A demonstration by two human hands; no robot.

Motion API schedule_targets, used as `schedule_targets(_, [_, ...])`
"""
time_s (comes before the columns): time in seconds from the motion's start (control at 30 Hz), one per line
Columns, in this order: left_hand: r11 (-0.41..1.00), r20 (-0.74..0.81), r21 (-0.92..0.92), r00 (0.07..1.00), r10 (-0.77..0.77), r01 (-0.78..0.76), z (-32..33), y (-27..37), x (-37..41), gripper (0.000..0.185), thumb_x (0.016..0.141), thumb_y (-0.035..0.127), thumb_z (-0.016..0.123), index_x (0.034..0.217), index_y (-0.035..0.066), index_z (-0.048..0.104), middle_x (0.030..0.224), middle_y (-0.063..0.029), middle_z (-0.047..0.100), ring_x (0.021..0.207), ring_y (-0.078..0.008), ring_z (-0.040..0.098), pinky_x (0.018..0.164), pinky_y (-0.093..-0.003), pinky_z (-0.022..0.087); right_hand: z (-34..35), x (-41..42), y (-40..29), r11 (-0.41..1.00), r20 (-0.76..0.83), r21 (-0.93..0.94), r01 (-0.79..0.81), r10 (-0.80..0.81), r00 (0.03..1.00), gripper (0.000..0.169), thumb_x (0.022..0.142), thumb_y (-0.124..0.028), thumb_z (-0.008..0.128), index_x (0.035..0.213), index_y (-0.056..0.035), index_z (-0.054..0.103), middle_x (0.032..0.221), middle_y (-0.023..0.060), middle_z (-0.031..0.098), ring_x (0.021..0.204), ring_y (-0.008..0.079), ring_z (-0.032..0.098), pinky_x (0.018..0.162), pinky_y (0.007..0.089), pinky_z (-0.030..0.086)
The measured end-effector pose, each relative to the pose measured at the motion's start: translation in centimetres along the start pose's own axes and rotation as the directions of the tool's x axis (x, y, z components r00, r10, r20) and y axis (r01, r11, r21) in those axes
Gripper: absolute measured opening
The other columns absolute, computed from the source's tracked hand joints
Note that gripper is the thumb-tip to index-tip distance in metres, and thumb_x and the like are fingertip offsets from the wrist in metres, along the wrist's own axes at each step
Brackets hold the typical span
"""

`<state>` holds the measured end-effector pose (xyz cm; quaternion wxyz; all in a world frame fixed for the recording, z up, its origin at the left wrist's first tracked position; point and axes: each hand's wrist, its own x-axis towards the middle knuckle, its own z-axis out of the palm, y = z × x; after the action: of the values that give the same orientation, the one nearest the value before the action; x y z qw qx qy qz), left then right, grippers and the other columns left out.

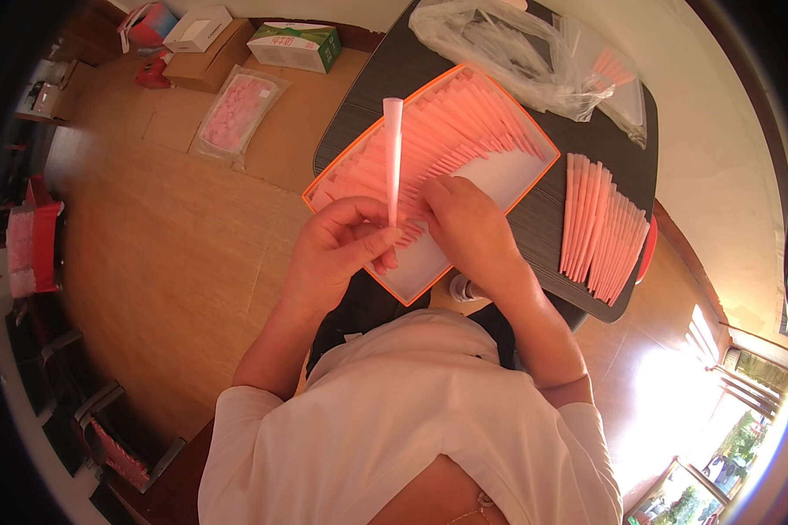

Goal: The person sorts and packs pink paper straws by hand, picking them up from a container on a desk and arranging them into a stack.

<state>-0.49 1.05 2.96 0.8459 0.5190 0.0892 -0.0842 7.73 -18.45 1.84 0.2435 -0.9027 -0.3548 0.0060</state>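
Observation:
Between the thumb and fingers of my left hand [351,243] stands a slim pink paper cone [393,141], wide end up, narrow end at the fingertips. Below it, a shallow orange-rimmed box [482,176] with a white inside holds many pink cones [427,131] lying in overlapping rows, their narrow tips towards me. My right hand [469,220] is over the box, fingers curled down at the cone tips. Its fingertips are hidden, so whether it pinches a cone does not show. Stacked pink cones [601,226] lie side by side on the table at the right.
The box rests partly on a dark wood-grain table [361,108]. Clear plastic bags [512,56] lie at its far end, one with pink cones inside. A bag of pink pieces [236,113], a cardboard box [207,59] and a green-and-white carton [294,47] are on the floor at left.

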Motion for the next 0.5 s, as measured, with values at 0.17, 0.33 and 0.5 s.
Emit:
schedule_targets(0.17, [0.999, -0.021, 0.036, 0.999, 0.029, -0.028, 0.14, -0.01, -0.08, 0.015, 0.093, 0.003, 0.072, 0.105, -0.001, 0.065, 0.086, -0.0063, 0.069, 0.071, -0.0115, 0.066, 0.062, -0.0257, 0.052, -0.2, -0.11, 0.46, 1.0, -0.04, 0.011, -0.004, 0.005, 0.999, 0.015, 0.081, -0.001, 0.059, 0.097, -0.003, 0.058, 0.095, 0.0131, 0.063, 0.095, 0.0344, 0.062, 0.08, 0.0444, 0.054])
schedule_targets(0.33, [0.995, -0.034, 0.075, 0.997, 0.064, -0.062, -0.2, -0.04, -0.03, 0.014, 0.093, 0.002, 0.072, 0.105, -0.001, 0.065, 0.086, -0.0064, 0.069, 0.071, -0.012, 0.066, 0.061, -0.0257, 0.053, 0.0, 0.0, 0.72, 0.999, -0.042, 0.013, 0.029, -0.029, 0.999, 0.015, 0.082, -0.001, 0.058, 0.097, -0.0027, 0.058, 0.095, 0.0133, 0.063, 0.096, 0.0352, 0.062, 0.08, 0.0447, 0.054])
schedule_targets(0.5, [0.995, -0.036, 0.081, 0.997, 0.064, -0.061, -0.27, 0.1, -0.15, 0.015, 0.093, 0.002, 0.072, 0.106, -0.001, 0.065, 0.087, -0.006, 0.069, 0.072, -0.0122, 0.066, 0.061, -0.0258, 0.053, -0.01, 0.03, 0.35, 1.0, -0.034, 0.02, 0.007, -0.007, 0.999, 0.014, 0.083, -0.001, 0.058, 0.097, -0.002, 0.057, 0.096, 0.014, 0.063, 0.096, 0.0354, 0.062, 0.08, 0.0453, 0.054])
